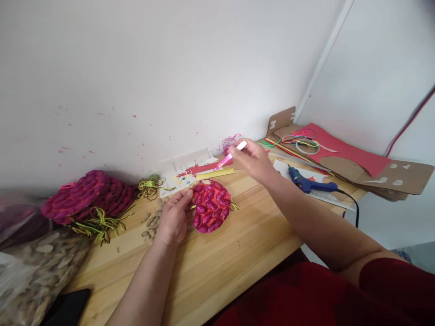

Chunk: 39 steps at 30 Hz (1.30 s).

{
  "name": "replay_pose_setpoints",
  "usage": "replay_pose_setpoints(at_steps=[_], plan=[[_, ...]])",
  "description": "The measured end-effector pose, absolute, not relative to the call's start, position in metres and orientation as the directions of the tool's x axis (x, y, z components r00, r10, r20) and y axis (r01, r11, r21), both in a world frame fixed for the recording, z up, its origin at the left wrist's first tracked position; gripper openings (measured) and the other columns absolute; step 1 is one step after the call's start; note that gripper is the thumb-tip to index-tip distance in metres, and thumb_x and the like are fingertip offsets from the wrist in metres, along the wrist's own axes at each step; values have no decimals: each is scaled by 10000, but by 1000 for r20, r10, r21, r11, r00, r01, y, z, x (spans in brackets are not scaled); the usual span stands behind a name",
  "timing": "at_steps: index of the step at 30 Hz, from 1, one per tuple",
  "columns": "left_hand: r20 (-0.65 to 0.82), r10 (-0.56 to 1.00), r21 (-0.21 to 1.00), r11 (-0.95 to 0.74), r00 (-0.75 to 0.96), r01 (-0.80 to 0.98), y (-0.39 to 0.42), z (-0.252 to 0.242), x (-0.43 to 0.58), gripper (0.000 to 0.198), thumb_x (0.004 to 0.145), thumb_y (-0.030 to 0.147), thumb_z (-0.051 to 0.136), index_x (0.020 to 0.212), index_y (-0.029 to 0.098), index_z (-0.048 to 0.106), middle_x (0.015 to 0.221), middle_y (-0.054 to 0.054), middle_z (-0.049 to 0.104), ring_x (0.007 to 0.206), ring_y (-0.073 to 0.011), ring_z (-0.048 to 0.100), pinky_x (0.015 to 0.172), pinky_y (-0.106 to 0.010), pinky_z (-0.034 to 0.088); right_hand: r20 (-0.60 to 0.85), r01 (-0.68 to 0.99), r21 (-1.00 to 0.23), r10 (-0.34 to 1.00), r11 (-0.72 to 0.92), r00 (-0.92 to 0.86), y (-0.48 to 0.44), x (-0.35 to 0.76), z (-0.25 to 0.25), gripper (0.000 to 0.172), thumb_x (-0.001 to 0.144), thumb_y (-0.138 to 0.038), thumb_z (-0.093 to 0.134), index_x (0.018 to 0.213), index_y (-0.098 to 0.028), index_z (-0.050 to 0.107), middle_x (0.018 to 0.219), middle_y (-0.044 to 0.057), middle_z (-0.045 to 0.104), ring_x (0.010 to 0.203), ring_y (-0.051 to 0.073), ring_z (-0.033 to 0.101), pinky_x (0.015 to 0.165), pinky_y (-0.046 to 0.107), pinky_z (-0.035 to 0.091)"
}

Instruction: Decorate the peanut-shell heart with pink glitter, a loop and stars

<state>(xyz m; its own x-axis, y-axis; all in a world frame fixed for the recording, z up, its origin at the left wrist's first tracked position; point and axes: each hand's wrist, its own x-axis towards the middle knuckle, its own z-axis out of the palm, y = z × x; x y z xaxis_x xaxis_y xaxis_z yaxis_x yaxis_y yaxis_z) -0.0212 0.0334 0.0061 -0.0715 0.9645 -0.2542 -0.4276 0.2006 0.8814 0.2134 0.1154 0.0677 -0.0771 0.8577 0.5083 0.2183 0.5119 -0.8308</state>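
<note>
My left hand [175, 217] rests on the wooden table [217, 262], fingers closed on the left edge of a round pink-red disc covered in peanut shells [211, 206]. My right hand [253, 160] hovers above and behind the disc, pinching a pink and white brush [230, 156] whose tip points down-left toward a yellow ruler [215, 174]. A small pile of unpainted peanut shells [152, 222] lies just left of my left hand.
Finished magenta shell discs [88, 197] with green-yellow strings [98, 224] lie at left. A bag of peanuts [37, 267] and a black phone [68, 308] sit front left. A blue glue gun [307, 183], cardboard [401, 176], red paper [343, 149] and coloured bands [304, 140] fill the right.
</note>
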Motion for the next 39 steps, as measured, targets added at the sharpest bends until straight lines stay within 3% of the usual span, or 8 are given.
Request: replay_pose_setpoints(at_steps=[2, 4, 10, 15, 32, 39], plan=[[-243, 968, 889, 192, -71, -415, 33, 6, -22, 454, 583, 390, 959, 878, 130, 732, 715, -4, 703, 537, -107, 617, 488, -207, 529, 509, 86, -847, 847, 524, -150, 98, 208, 63, 372, 868, -567, 710, 830, -216, 591, 726, -21, 560, 659, 146, 502, 610, 291, 387], [-239, 969, 892, 190, -71, -410, 33, 6, -22, 459, 584, 396, 962, 882, 128, 738, 720, -7, 703, 541, -106, 610, 484, -207, 524, 522, 84, -838, 837, 539, -165, 90, 206, 59, 373, 869, -567, 720, 840, -216, 598, 704, -29, 535, 617, 136, 450, 578, 292, 346], [-260, 963, 883, 209, -68, -420, 33, 6, -22, 438, 588, 375, 962, 875, 122, 748, 698, -7, 690, 544, -102, 602, 500, -202, 526, 646, 180, -721, 744, 669, -174, 88, 209, 49, 199, 960, -405, 655, 915, -213, 633, 832, 24, 632, 788, 183, 557, 713, 332, 420], [-254, 966, 884, 212, -47, -416, 32, 4, -22, 397, 635, 357, 938, 900, 126, 754, 717, -12, 694, 564, -110, 616, 502, -204, 529, 709, 255, -626, 674, 737, -207, 86, 208, 49, 137, 961, -309, 639, 864, -213, 626, 830, 29, 643, 843, 199, 578, 782, 360, 424], [-233, 972, 908, 208, -24, -363, 27, 7, -20, 423, 626, 397, 952, 856, 141, 706, 723, -15, 700, 538, -111, 606, 474, -208, 522, 606, 227, -747, 781, 625, -154, 91, 210, 47, 207, 950, -407, 642, 883, -212, 625, 814, 25, 638, 757, 184, 553, 653, 332, 391], [-214, 976, 929, 195, -26, -313, 27, 7, -20, 433, 654, 425, 936, 885, 138, 709, 741, -23, 709, 549, -117, 618, 493, -218, 527, 647, 252, -696, 740, 672, -186, 90, 211, 49, 208, 944, -393, 668, 864, -207, 621, 809, 21, 624, 787, 189, 558, 709, 341, 409]])
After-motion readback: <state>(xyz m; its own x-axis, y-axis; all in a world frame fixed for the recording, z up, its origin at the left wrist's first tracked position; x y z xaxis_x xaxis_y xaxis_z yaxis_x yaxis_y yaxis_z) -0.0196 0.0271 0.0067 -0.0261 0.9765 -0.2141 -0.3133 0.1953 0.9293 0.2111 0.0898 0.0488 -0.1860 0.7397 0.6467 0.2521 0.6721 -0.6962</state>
